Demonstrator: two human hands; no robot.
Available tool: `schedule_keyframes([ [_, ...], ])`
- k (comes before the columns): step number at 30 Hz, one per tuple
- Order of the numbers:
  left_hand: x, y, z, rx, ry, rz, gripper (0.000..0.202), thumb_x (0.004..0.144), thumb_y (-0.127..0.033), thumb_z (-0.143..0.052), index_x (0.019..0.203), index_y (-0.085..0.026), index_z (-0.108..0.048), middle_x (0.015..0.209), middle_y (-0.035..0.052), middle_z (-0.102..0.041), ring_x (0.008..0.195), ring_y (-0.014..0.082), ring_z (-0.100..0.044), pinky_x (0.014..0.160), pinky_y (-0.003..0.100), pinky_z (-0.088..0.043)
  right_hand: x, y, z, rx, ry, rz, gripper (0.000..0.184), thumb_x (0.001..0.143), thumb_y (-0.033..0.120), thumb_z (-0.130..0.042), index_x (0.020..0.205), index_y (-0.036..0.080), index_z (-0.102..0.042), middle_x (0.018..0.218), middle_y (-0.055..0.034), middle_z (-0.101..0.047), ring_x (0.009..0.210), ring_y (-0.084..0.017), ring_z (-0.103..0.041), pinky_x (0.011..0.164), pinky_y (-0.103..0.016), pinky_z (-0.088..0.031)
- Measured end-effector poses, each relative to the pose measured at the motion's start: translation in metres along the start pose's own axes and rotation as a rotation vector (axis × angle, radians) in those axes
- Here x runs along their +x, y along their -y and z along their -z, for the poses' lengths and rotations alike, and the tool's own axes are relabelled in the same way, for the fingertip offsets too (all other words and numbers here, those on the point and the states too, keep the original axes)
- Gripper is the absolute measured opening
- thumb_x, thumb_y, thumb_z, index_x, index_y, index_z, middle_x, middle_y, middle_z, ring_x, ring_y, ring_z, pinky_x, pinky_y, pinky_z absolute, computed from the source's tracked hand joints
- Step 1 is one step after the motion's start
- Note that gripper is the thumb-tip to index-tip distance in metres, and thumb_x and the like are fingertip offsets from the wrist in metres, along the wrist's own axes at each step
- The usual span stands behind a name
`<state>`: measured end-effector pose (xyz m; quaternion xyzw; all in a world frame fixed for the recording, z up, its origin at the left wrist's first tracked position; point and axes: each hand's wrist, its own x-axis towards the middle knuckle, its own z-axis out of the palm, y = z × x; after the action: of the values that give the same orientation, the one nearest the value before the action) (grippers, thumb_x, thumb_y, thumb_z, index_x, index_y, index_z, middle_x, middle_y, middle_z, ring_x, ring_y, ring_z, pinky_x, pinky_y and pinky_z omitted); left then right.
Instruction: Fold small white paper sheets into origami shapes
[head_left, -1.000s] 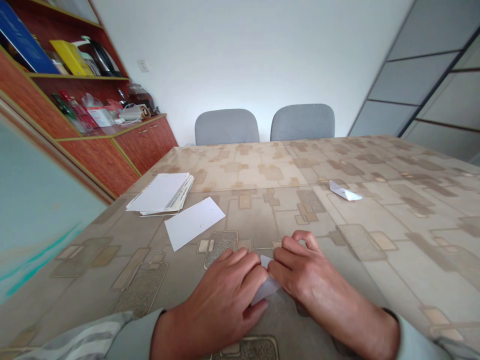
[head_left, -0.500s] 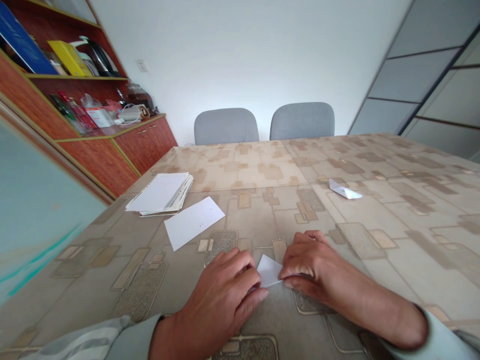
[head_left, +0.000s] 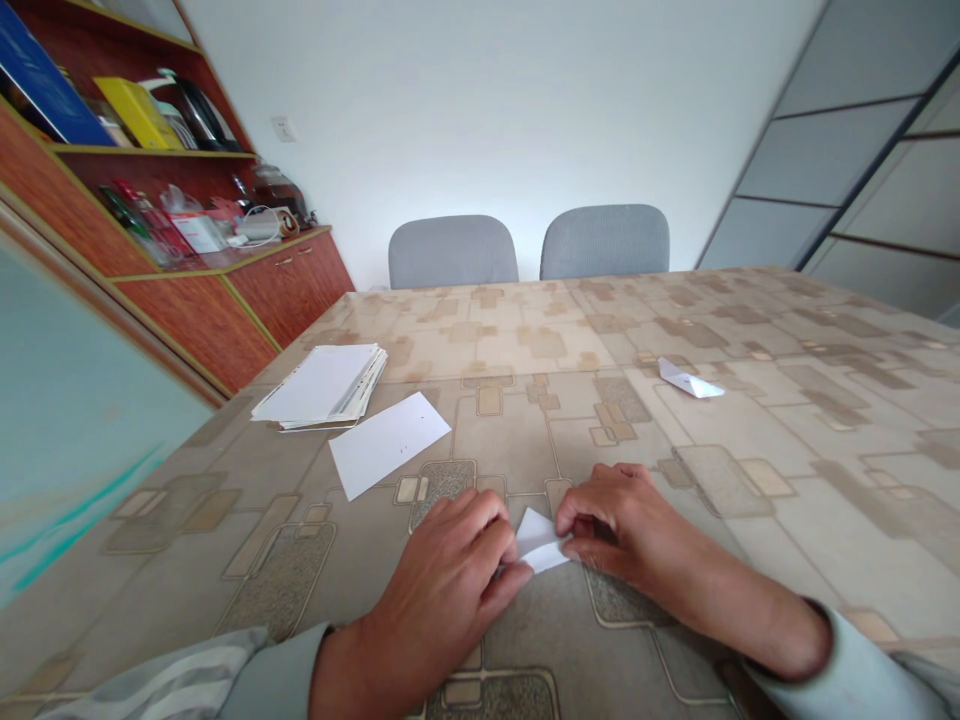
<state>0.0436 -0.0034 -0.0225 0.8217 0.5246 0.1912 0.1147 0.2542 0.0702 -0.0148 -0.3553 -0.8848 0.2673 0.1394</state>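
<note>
A small piece of folded white paper lies on the table between my two hands, its top coming to a point and a flap turned up along its lower edge. My left hand pinches its left end between thumb and fingers. At the right end, my right hand grips the paper with thumb and forefinger. Both ends of the paper are hidden under the fingers. Beyond my left hand lies a flat white paper rectangle with a few small dark marks.
A stack of white paper sits at the left of the patterned table. Another folded white paper piece rests at the right. Two grey chairs stand behind the far edge. A wooden cabinet with shelves is at the left.
A strip along the paper's lower edge now shows as a turned-up flap. My right thumb and forefinger have shifted slightly; my left hand stays at the other end.
</note>
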Motion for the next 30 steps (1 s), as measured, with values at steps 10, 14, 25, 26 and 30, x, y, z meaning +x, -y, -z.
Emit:
schedule_keyframes([
  [10,0.001,0.000,0.003,0.045,0.069,-0.078,0.003,0.093,-0.021,-0.059,0.094,-0.022,-0.062,0.098,0.0026,-0.057,0.090,0.0207,-0.051,0.079,0.033,-0.041,-0.006,-0.007,0.015,-0.034,-0.002,-0.038,0.022,0.080,0.004,-0.067,0.079,0.025,-0.069,0.073,0.0060,-0.067,0.074,-0.013,-0.056,0.079,-0.031,-0.031],
  [14,-0.001,0.001,-0.001,0.117,0.021,-0.154,0.016,0.095,-0.024,-0.056,0.107,-0.031,-0.064,0.101,0.0009,-0.056,0.091,0.0193,-0.050,0.078,0.031,-0.040,-0.005,-0.002,0.016,-0.114,-0.066,-0.021,0.020,0.080,0.004,-0.066,0.073,0.022,-0.066,0.069,0.0040,-0.064,0.070,-0.014,-0.053,0.078,-0.033,-0.032],
  [25,-0.001,0.002,0.005,0.239,0.048,-0.295,0.014,0.096,-0.030,-0.057,0.106,-0.022,-0.061,0.091,0.0013,-0.060,0.084,0.0205,-0.049,0.071,0.035,-0.033,-0.005,0.015,0.004,-0.104,0.073,0.147,0.014,0.085,0.008,-0.064,0.076,0.019,-0.062,0.078,0.0006,-0.065,0.079,-0.016,-0.055,0.077,-0.032,-0.034],
  [26,-0.001,0.001,0.006,0.254,0.042,-0.302,0.011,0.095,-0.029,-0.057,0.101,-0.020,-0.062,0.089,0.0010,-0.060,0.083,0.0204,-0.048,0.070,0.035,-0.032,-0.005,0.014,0.005,-0.123,0.083,0.164,0.013,0.087,0.010,-0.063,0.077,0.019,-0.062,0.078,0.0007,-0.064,0.080,-0.016,-0.055,0.078,-0.032,-0.034],
  [30,0.002,-0.001,0.007,0.317,-0.013,-0.350,0.018,0.097,-0.017,-0.050,0.080,-0.017,-0.058,0.077,0.0009,-0.056,0.074,0.0190,-0.045,0.065,0.036,-0.028,-0.004,0.014,0.006,-0.180,0.072,0.210,0.009,0.086,0.015,-0.064,0.080,0.019,-0.060,0.082,0.0000,-0.063,0.085,-0.017,-0.054,0.080,-0.033,-0.033],
])
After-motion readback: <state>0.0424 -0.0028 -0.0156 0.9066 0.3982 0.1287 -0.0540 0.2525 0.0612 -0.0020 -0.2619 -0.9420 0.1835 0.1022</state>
